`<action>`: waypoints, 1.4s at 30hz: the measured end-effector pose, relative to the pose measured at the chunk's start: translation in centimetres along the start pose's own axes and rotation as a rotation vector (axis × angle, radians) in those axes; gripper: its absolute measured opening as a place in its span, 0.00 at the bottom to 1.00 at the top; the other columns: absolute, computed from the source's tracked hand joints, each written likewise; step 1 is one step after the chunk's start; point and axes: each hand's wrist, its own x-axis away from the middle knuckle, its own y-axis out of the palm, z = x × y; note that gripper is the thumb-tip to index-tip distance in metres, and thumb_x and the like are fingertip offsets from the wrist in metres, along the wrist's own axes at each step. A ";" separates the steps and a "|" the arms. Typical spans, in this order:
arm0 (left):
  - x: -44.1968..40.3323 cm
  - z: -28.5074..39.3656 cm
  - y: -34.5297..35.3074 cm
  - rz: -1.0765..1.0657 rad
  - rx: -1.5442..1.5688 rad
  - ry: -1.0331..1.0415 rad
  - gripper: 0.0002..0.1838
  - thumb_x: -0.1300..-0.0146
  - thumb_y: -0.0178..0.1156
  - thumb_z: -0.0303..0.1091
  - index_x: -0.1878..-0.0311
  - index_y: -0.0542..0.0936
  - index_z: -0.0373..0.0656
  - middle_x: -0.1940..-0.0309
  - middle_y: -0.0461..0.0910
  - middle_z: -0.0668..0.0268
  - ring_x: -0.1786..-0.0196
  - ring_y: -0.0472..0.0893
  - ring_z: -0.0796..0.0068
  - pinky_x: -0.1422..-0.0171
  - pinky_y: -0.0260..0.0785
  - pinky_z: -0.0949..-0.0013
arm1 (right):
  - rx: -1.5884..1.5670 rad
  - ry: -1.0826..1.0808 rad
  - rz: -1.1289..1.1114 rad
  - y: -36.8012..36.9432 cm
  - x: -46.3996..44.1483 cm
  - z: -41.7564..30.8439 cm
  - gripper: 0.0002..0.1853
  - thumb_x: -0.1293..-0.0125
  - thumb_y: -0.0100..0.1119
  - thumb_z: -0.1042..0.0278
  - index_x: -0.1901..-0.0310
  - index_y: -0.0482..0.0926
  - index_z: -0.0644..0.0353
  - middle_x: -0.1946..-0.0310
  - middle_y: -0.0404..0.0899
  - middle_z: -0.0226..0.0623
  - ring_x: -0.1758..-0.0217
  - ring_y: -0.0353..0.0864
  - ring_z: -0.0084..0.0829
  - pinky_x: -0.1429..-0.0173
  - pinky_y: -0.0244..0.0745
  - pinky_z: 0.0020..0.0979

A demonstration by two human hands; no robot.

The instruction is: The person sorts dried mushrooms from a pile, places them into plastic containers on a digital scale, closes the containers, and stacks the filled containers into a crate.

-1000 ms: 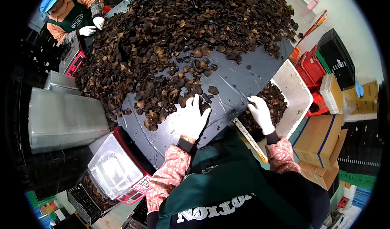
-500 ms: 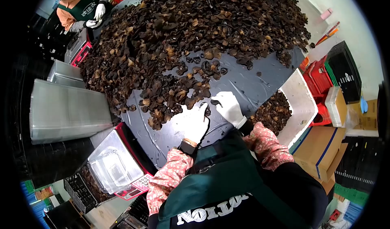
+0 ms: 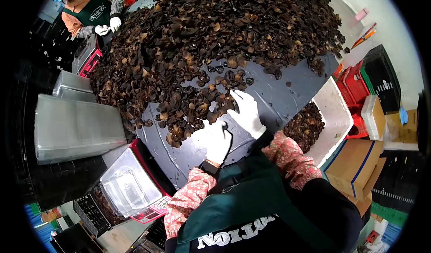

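A big heap of dark brown dried wood ear fungus [image 3: 215,28] covers most of the grey table sheet [image 3: 278,96]. My right hand [image 3: 247,116], in a white glove, reaches to the near edge of the loose pieces, its thumb and fingers apart. Its fingertips are beside a small cluster of fungus [image 3: 224,102]; I see nothing held. Lower and to the left, my left hand [image 3: 217,145], also gloved in white, is over the sheet with its fingers curled together. Glare washes out the glove, and whatever may be in those fingers is hidden.
At the right stands a white foam box [image 3: 332,114] with fungus inside, beside a cardboard box [image 3: 354,167] and red crates [image 3: 350,85]. A scale with a clear plastic tray [image 3: 130,181] and stacked clear containers [image 3: 78,129] are at the left. Another person [image 3: 92,10] works at the far left.
My right hand has moved up to the fungus edge, and its fingers have spread. My left hand has drawn back slightly with its fingers curled; the dark piece between the hands no longer shows.
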 end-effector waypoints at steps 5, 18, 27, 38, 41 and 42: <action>-0.8 -2.4 -1.2 0.200 0.315 -0.092 0.11 0.36 0.57 0.29 0.50 0.80 0.43 0.64 0.80 0.55 0.60 0.81 0.54 0.53 0.72 0.59 | 0.170 -0.027 -0.086 1.0 -0.2 -1.9 0.29 0.39 0.64 0.60 0.34 0.74 0.51 0.40 0.75 0.37 0.37 0.72 0.39 0.37 0.67 0.40; -2.2 -2.0 -1.2 0.046 -0.030 -0.114 0.15 0.30 0.58 0.43 0.45 0.75 0.50 0.61 0.84 0.54 0.62 0.85 0.50 0.60 0.76 0.54 | -0.053 -0.181 0.008 0.7 1.4 -0.6 0.10 0.42 0.62 0.74 0.58 0.83 0.57 0.56 0.83 0.37 0.55 0.82 0.40 0.51 0.78 0.36; 0.8 -2.3 -7.1 -0.055 1.380 -0.618 0.08 0.25 0.54 0.39 0.50 0.71 0.48 0.72 0.75 0.69 0.80 0.72 0.80 0.80 0.61 0.77 | -0.734 0.634 -0.176 0.1 -2.4 1.5 0.18 0.32 0.59 0.69 0.41 0.81 0.52 0.72 0.79 0.27 0.75 0.76 0.16 0.68 0.73 0.23; 3.1 -3.5 -9.8 -0.098 1.974 -0.608 0.19 0.26 0.55 0.50 0.44 0.75 0.44 0.64 0.79 0.63 0.75 0.75 0.69 0.74 0.66 0.67 | -0.033 0.192 -0.260 1.9 -3.0 0.2 0.26 0.36 0.63 0.55 0.35 0.76 0.40 0.55 0.82 0.38 0.52 0.84 0.41 0.48 0.78 0.38; 3.5 -3.3 -10.7 -0.092 1.989 -0.517 0.21 0.27 0.54 0.49 0.44 0.74 0.42 0.62 0.79 0.60 0.75 0.75 0.67 0.74 0.67 0.66 | -0.098 0.220 -0.230 1.4 -2.8 0.7 0.22 0.35 0.62 0.57 0.39 0.79 0.44 0.50 0.84 0.37 0.48 0.84 0.40 0.44 0.77 0.35; 4.1 -3.3 -11.7 -0.026 1.917 -0.430 0.22 0.27 0.55 0.49 0.43 0.74 0.41 0.62 0.79 0.58 0.75 0.76 0.66 0.74 0.68 0.65 | -0.180 0.195 -0.202 2.2 -3.0 0.8 0.21 0.34 0.61 0.58 0.40 0.80 0.46 0.47 0.84 0.38 0.45 0.84 0.41 0.42 0.77 0.34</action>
